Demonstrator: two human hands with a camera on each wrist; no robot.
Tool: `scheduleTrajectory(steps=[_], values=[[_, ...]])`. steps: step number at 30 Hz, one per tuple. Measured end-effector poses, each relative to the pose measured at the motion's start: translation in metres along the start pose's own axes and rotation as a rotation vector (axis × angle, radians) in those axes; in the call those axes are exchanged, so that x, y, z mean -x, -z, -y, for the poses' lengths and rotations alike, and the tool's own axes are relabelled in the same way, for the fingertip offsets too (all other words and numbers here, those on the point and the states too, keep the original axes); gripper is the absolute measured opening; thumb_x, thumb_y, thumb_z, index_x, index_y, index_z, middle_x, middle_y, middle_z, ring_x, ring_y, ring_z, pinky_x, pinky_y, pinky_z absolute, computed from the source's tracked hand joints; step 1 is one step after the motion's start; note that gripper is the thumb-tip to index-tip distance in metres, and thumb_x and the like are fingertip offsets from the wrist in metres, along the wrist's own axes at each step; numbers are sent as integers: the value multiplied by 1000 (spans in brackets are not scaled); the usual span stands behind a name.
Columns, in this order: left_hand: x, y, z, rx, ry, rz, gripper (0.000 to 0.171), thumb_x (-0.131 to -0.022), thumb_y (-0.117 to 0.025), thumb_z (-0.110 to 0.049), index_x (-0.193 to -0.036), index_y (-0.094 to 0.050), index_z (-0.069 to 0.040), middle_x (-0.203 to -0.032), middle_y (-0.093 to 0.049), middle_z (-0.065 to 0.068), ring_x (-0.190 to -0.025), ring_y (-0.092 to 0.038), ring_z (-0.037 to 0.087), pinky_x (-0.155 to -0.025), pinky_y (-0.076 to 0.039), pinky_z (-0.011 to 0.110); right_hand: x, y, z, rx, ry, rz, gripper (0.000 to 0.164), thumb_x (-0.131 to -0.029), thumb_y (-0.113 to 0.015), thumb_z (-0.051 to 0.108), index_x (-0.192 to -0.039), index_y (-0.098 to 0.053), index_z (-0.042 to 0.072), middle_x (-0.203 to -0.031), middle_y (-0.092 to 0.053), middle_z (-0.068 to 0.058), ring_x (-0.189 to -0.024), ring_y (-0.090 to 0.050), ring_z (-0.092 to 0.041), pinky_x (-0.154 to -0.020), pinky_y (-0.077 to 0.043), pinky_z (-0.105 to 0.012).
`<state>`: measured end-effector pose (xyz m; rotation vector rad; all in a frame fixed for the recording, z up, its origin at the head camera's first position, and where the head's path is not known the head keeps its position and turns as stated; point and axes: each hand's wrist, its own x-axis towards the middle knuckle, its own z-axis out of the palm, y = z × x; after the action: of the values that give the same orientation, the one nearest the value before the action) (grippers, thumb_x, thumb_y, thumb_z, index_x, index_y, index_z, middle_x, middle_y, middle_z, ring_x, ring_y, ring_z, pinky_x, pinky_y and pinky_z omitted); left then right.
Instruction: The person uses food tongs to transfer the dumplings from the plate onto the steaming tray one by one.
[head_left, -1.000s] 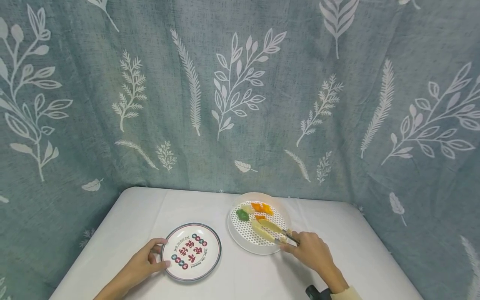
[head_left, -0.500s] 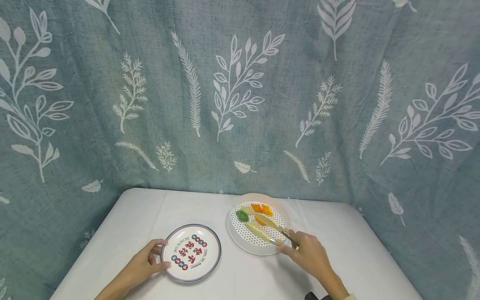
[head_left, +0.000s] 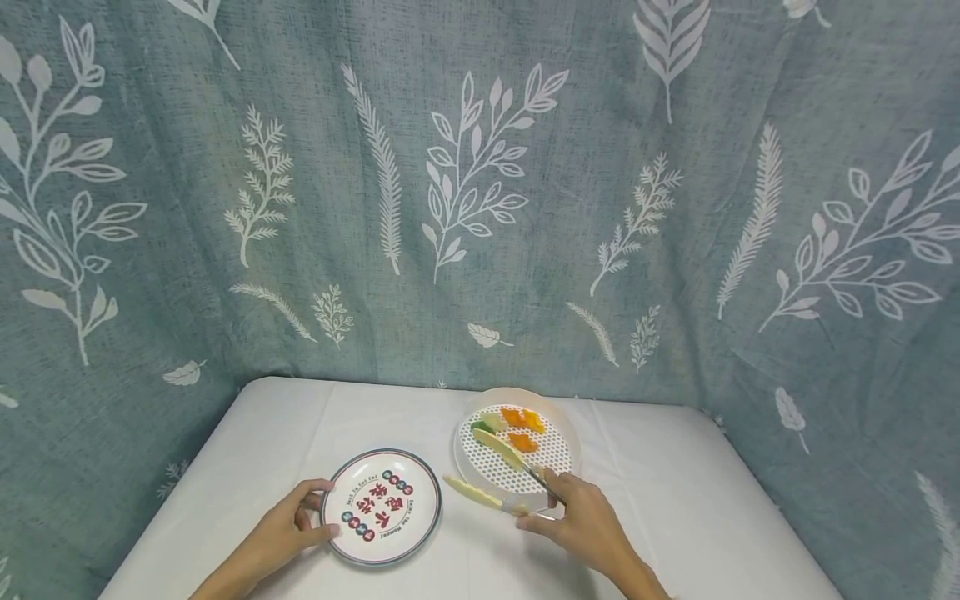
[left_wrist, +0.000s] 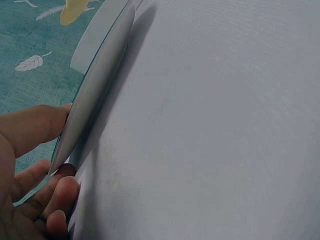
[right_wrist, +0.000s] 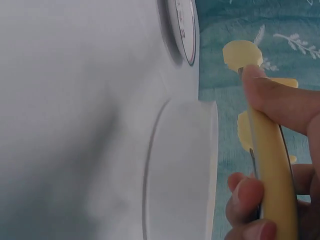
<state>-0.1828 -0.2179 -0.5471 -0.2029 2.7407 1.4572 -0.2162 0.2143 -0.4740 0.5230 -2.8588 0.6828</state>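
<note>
My left hand (head_left: 288, 521) grips the left rim of a white plate (head_left: 386, 521) with red characters and a dark-edged rim. In the left wrist view the plate (left_wrist: 97, 87) is edge-on, fingertips curled at its lower edge. My right hand (head_left: 581, 521) holds yellow-tipped tongs (head_left: 504, 450), their arms spread with nothing between them. One arm crosses over a white perforated basket (head_left: 553, 454), while the other reaches past its front left edge. The right wrist view shows the tongs' yellow handle (right_wrist: 272, 175) under thumb and fingers.
Inside the basket lie an orange piece (head_left: 522, 442), more orange and yellow pieces (head_left: 533, 419), a pale piece (head_left: 496, 419) and a green piece (head_left: 477, 425) partly behind the tongs. A white tablecloth (head_left: 277, 433) covers the table; a leaf-patterned curtain (head_left: 375, 333) hangs behind.
My right hand and the tongs have moved left and toward me, off the single orange piece, which stays in the basket. The tongs' arms have spread wider. My left hand keeps its place.
</note>
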Motion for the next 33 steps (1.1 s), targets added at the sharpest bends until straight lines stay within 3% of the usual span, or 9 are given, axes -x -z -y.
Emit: scheduleTrajectory(steps=[8,13,19,25,33], values=[[2,1,1,-16,16,0,82,-73,-92,-33,-142,-53,-11,-110,-62,2,-77,-49,20,-62,-43,32,6,-28,20,-70,83,26,79,-70,-89,57,-126,-70,5,-81,-57,6,-70,-45,-6,-60,-40,-23],[0,0,1,-13,16,-2,82,-73,-92,-34,-142,-53,-10,-110,-63,2,-76,-49,20,-62,-43,32,8,-39,30,-91,137,30,85,-69,-88,61,-128,-69,4,-82,-56,9,-72,-44,-4,-62,-42,-23],[-1,0,0,-10,10,-6,82,-73,-92,-34,-142,-53,-11,-110,-63,1,-75,-49,20,-61,-43,31,8,-50,36,-85,94,79,83,-66,-86,67,-122,-69,7,-84,-54,10,-77,-45,-6,-66,-41,-25],[-1,1,0,8,4,6,82,-73,-93,-33,-141,-54,-12,-110,-63,1,-76,-49,20,-61,-42,31,7,-59,36,-105,92,111,73,-65,-84,70,-107,-67,13,-82,-53,8,-71,-43,-4,-62,-39,-24],[-1,2,0,15,1,11,80,-74,-92,-31,-141,-54,-11,-110,-62,2,-76,-48,20,-60,-42,30,4,-64,37,-88,77,171,75,-68,-81,73,-113,-69,14,-80,-53,12,-66,-44,-3,-60,-40,-24]])
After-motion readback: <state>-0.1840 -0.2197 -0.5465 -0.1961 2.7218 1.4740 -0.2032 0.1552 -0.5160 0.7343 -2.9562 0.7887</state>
